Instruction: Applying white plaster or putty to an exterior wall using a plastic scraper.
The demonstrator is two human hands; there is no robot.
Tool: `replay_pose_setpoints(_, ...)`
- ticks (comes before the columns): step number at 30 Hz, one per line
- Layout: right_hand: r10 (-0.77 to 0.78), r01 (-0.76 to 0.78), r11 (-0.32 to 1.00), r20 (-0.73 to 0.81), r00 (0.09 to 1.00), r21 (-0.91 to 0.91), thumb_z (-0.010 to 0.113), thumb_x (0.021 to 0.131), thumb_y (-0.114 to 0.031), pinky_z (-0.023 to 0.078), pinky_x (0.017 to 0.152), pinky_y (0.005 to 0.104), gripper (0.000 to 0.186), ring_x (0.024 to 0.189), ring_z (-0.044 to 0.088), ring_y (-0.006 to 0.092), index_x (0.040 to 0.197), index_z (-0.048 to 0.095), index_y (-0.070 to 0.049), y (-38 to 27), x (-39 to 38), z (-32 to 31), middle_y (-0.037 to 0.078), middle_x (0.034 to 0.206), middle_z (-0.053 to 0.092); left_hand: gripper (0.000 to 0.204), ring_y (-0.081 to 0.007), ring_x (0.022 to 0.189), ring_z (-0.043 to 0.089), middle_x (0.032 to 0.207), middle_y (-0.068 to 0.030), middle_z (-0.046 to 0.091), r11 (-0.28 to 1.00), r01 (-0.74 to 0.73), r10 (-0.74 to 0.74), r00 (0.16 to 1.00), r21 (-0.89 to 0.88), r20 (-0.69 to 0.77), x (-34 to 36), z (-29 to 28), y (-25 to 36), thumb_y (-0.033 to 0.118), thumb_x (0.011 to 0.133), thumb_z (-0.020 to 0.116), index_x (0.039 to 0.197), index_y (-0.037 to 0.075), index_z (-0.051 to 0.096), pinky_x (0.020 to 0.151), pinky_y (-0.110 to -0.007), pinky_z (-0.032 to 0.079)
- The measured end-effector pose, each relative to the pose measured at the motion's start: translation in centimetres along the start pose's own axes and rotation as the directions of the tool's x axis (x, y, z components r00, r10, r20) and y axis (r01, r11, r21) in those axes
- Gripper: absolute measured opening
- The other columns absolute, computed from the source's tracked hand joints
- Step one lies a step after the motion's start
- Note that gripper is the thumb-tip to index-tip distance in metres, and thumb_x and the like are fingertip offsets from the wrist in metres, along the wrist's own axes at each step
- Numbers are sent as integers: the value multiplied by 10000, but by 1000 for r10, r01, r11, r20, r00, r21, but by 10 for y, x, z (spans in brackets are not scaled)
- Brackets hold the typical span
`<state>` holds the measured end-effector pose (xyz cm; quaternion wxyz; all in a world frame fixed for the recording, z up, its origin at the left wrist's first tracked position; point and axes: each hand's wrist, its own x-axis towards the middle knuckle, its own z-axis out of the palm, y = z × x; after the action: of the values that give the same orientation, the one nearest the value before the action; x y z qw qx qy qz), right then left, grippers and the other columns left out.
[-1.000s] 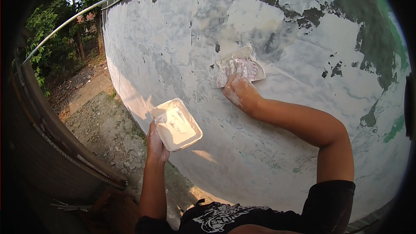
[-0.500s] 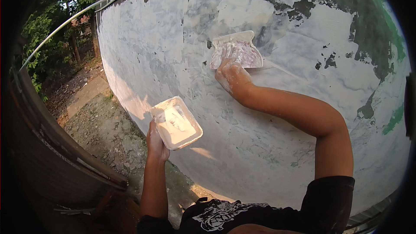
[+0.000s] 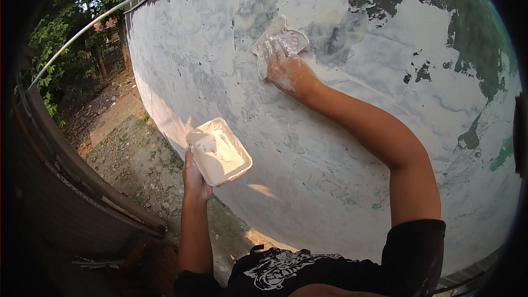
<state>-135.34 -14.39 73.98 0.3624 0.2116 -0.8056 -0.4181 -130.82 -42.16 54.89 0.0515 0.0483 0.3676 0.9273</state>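
My right hand (image 3: pixel 291 76), smeared with white paste, grips a wide putty scraper (image 3: pixel 289 42) and presses it flat on the wall (image 3: pixel 330 148). The scraper is coated in white and tilted, with my fingers spread over its back. Lower and to the left, my left hand (image 3: pixel 195 177) holds a pale square tub (image 3: pixel 246 168) by its side. Inside the tub lies creamy white putty (image 3: pixel 223 157), lit by the sun. White coating covers much of the wall, with dark grey patches and some green showing.
A pale pipe (image 3: pixel 91 25) sticks out from the wall's upper left. Trees (image 3: pixel 52 49) and rubble-strewn ground (image 3: pixel 124 151) lie on the left. A dark curved structure (image 3: pixel 82 187) stands at the lower left.
My right hand has moved the scraper left and slightly up along the wall, turning it to a steeper tilt. The tub in my left hand has shifted slightly left and up.
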Motion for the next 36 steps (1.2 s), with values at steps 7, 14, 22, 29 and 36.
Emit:
replay_pose_setpoints(7, -322, 269, 923, 172, 931, 274, 637, 812, -125, 542, 627, 424, 100, 807, 728, 250, 805, 733, -97, -64, -2, -55, 57, 768, 718, 498, -227, 1076, 663, 1224, -122, 630, 1000, 24, -23, 998, 7, -57, -4, -2, 15, 407, 1088, 342, 1354, 22, 510, 907, -379, 581)
replay_pose_setpoints(14, 63, -406, 435, 423, 904, 803, 577, 989, -252, 498, 897, 480, 277, 1034, 657, 358, 1022, 719, -17, -24, 17, -106, 190, 1008, 688, 453, -218, 1058, 662, 1191, -118, 631, 1000, -13, 14, 999, 10, -41, -9, -9, 6, 378, 1093, 356, 1324, 23, 517, 907, -368, 576)
replay_pose_setpoints(22, 232, -529, 105, 496, 837, 842, 586, 984, -398, 453, 982, 469, 559, 1171, 576, 403, 1326, 551, 43, -90, -34, -72, 298, 1236, 591, 398, -224, 1141, 618, 1242, -127, 583, 994, -102, 101, 995, -27, -9, -8, 11, -26, 328, 1097, 354, 1334, 20, 440, 977, -370, 527)
replay_pose_setpoints(29, 172, -413, 283, 377, 910, 866, 614, 910, -146, 504, 835, 497, 306, 969, 619, 479, 1131, 603, 66, -114, -58, -44, 323, 982, 648, 327, -184, 1135, 587, 1206, -103, 577, 994, -105, 105, 994, -2, -4, -13, 22, -59, 282, 1093, 386, 1274, 20, 455, 988, -332, 490)
replay_pose_setpoints(36, 135, -374, 299, 350, 927, 878, 636, 840, -84, 516, 739, 503, 236, 837, 629, 477, 1035, 628, 49, -120, -66, -38, 287, 857, 652, 444, -229, 1322, 466, 1407, -132, 462, 993, -93, 88, 993, 69, 82, -12, 15, -88, 311, 1094, 399, 1427, 22, 352, 1103, -403, 398)
